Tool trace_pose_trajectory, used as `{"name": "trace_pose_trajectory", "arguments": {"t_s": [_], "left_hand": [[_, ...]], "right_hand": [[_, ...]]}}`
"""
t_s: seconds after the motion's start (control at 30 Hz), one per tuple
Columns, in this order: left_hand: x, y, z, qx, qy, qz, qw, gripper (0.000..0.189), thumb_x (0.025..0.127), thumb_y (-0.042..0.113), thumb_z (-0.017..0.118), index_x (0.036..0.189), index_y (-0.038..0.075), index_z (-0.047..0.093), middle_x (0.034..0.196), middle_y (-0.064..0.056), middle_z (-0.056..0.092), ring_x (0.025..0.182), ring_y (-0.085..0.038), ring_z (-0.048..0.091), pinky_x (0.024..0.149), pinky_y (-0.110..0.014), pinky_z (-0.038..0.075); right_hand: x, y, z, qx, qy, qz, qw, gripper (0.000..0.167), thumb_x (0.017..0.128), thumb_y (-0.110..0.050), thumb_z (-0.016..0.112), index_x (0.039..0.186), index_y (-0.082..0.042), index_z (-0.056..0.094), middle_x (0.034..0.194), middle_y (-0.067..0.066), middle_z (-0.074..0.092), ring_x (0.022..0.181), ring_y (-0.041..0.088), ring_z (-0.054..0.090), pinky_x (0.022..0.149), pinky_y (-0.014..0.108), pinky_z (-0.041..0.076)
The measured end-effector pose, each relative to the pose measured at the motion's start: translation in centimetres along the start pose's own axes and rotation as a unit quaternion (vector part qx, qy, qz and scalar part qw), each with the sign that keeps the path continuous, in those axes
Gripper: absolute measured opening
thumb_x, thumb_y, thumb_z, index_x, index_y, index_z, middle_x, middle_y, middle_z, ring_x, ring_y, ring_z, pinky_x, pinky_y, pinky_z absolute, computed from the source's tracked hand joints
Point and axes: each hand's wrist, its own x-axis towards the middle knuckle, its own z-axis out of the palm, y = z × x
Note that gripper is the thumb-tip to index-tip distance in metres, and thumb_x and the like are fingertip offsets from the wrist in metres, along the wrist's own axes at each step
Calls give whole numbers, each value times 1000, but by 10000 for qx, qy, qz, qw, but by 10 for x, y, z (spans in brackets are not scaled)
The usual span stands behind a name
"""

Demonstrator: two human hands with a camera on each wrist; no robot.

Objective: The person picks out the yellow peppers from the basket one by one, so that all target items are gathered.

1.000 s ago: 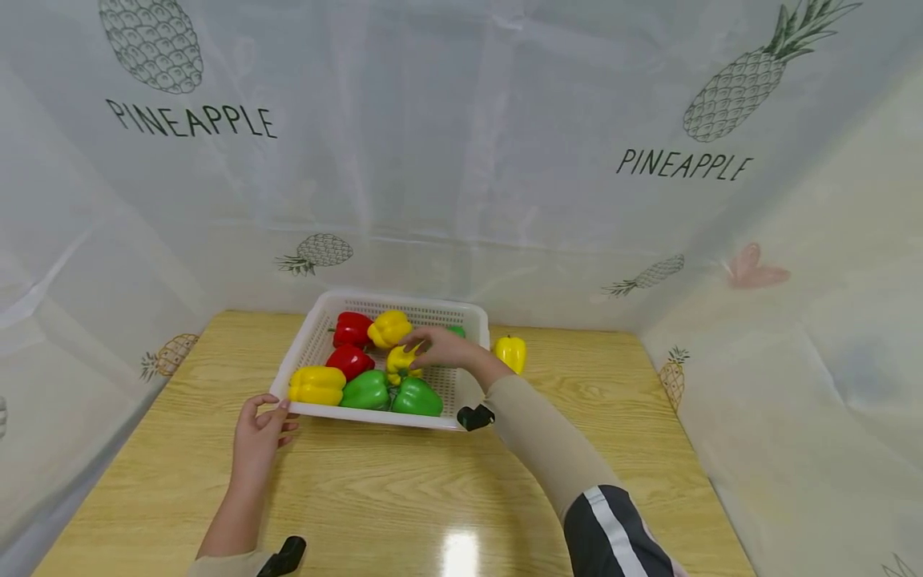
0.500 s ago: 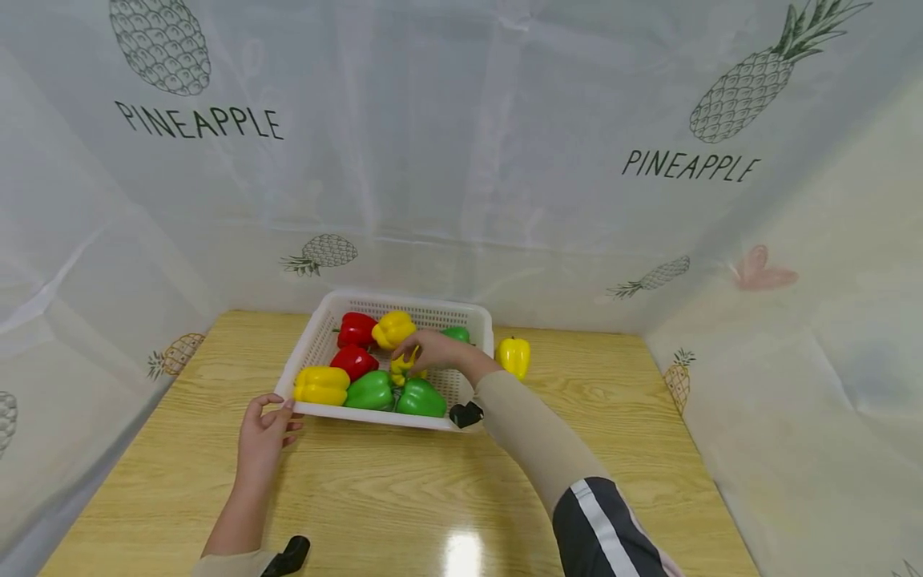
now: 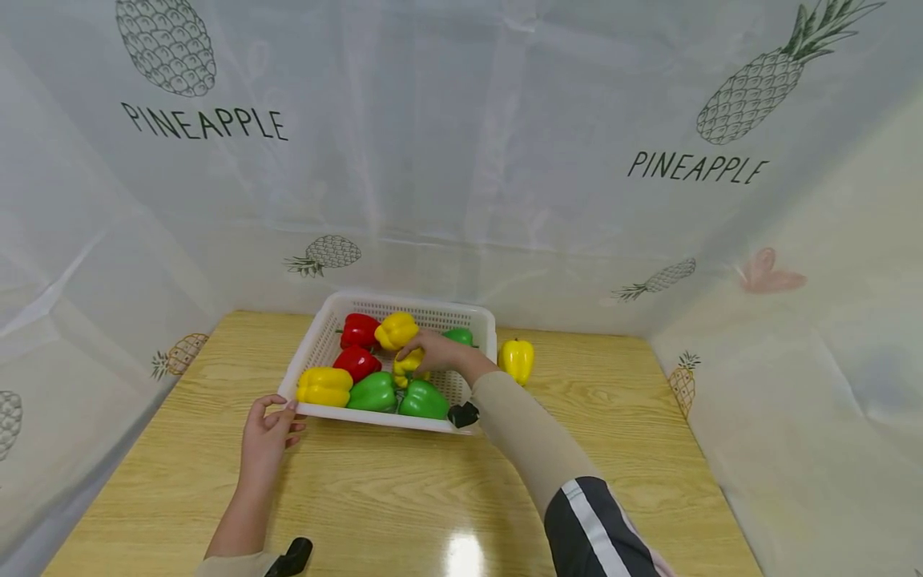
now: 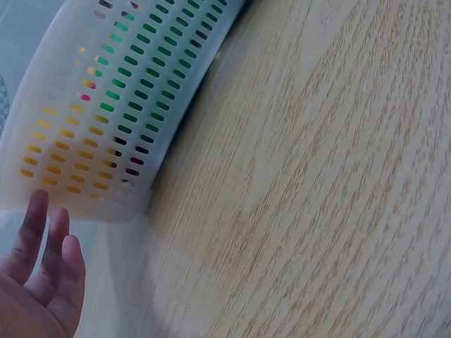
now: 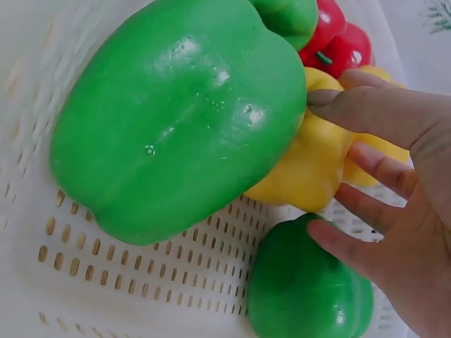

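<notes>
The right hand (image 3: 441,353) now lies slightly farther left over the white basket (image 3: 382,419) than a second ago, exposing more of the rear green pepper (image 3: 457,336). Its fingers curl around a yellow pepper (image 5: 317,169) (firmness cannot be told) inside the basket; handling seems unfinished. The left hand (image 3: 265,433) pinches the near-left corner.

Bright glare (image 3: 464,553) whitens the wooden table (image 3: 375,489).
</notes>
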Motion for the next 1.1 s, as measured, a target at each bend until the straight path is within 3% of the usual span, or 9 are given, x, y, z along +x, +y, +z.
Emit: {"name": "trace_pose_trajectory", "arguments": {"t_s": [0.17, 0.43, 0.77, 1.1], "left_hand": [[1, -1, 0, -12, -3, -7, 10000, 25, 102, 29, 53, 116, 12, 42, 84, 3, 70, 75, -15, 68, 64, -27, 55], [3, -1, 0, -117, 34, -148, 9998, 24, 102, 24, 53, 117, 11, 41, 81, 6, 70, 72, -12, 67, 63, -25, 54], [3, -4, 0, -153, 3, -31, 9999, 21, 102, 25, 54, 114, 13, 42, 80, 5, 70, 72, -13, 67, 62, -25, 55], [3, -3, 1, -123, 44, -25, 9999, 23, 102, 26, 54, 115, 12, 41, 79, 7, 70, 71, -12, 67, 62, -26, 55]], "right_hand": [[-2, 2, -1, 263, -55, 131, 9996, 41, 82, 2, 74, 118, -18, 70, 146, 5, 43, 141, 24, 25, 114, 41, 24], [-3, 3, -3, 329, -217, 271, 9989, 55, 78, 11, 71, 121, -23, 68, 146, 6, 39, 133, 22, 31, 107, 40, 33], [-3, 1, -4, -61, -362, 369, 9986, 63, 78, 8, 74, 129, -28, 62, 152, 9, 30, 137, 24, 29, 111, 43, 29], [-2, 3, -5, -519, -428, 439, 9968, 68, 78, 10, 71, 130, -33, 61, 150, 6, 35, 138, 23, 30, 113, 42, 25]]}}
